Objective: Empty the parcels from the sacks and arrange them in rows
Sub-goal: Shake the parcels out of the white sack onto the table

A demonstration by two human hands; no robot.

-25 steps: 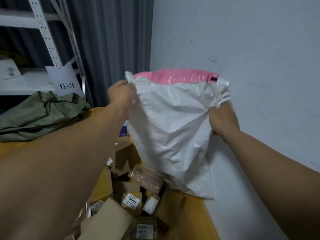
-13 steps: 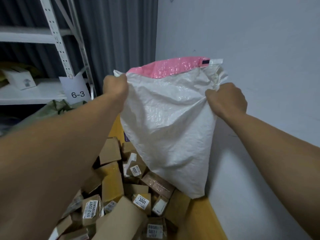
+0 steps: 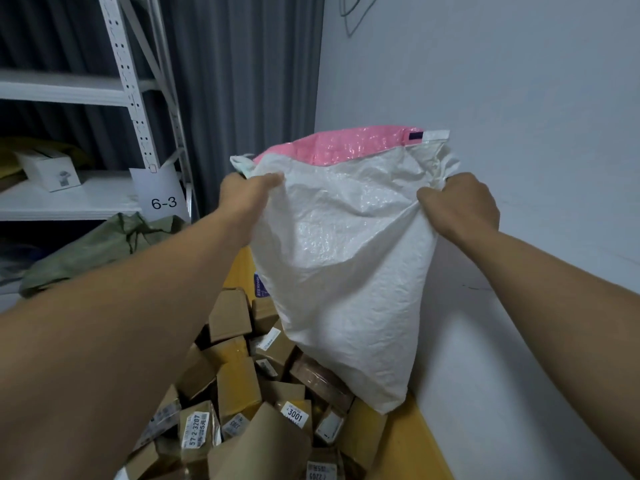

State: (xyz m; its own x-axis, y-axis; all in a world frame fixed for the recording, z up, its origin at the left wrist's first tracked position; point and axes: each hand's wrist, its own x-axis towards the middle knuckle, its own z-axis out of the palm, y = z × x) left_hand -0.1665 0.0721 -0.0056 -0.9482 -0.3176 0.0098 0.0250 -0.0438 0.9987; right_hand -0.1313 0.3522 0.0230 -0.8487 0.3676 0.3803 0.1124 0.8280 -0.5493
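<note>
Grips one white sack (image 3: 346, 271) between left hand (image 3: 247, 192) and right hand (image 3: 460, 206) (both fists tight on it). Hangs above many piled parcels (image 3: 239, 382).

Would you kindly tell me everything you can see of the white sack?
The white sack looks like woven plastic, crinkled and slightly glossy, with a pink band along its top edge. It hangs limp, narrowing to a lower corner at the pile of parcels; contact there is unclear. The left hand and right hand each grip a bunch of its upper sides, beside the pale wall.
</note>
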